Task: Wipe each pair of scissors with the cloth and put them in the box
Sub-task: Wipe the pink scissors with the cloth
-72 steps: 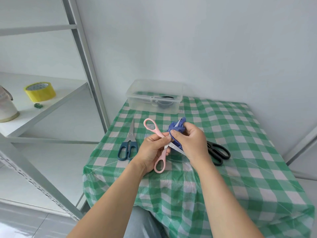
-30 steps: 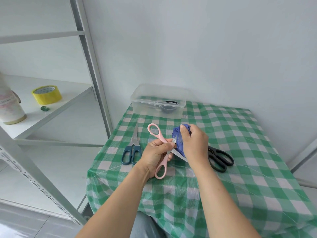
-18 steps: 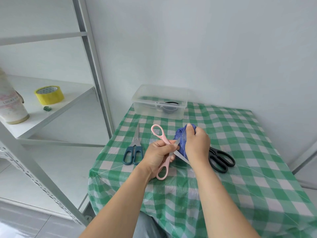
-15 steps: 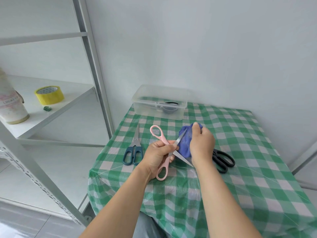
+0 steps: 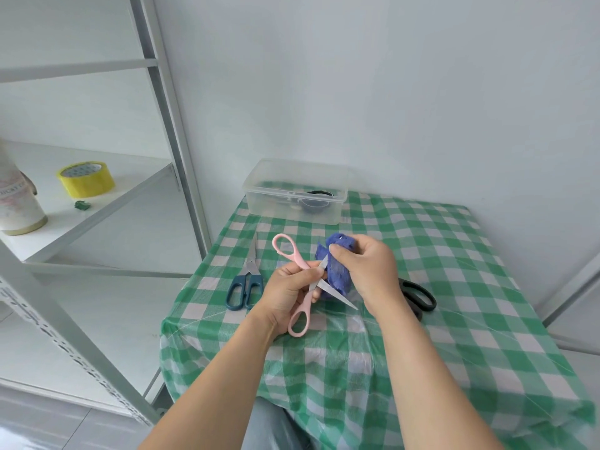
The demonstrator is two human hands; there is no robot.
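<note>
The pink scissors (image 5: 304,306) are held above the near part of the bench (image 5: 454,287), blades spread apart. The left hand (image 5: 285,293) has its grip closed round the two pink shanks just below the pivot. One handle loop sticks up past the fingers and the other hangs below the palm. One blade slants down to the right and is bare. The other runs up into the blue cloth (image 5: 337,274), which covers most of it. The right hand (image 5: 370,271) grips the bunched cloth, thumb on the near side, fingers curled behind, so the cloth is pinched about that blade just beside the left hand's fingertips.

On the bench, a blue-handled pair of scissors (image 5: 246,280) lies shut to the left of the hands, tips pointing away. A black-handled pair (image 5: 418,297) lies to the right, partly hidden behind the right wrist. At the far edge against the wall stands the clear box (image 5: 292,190), lid off, with a dark handle loop (image 5: 316,203) showing inside.

Left of the bench, a white shelf (image 5: 107,203) carries a roll of yellow tape (image 5: 86,178), a small green object (image 5: 81,205) and a white container (image 5: 16,203).
</note>
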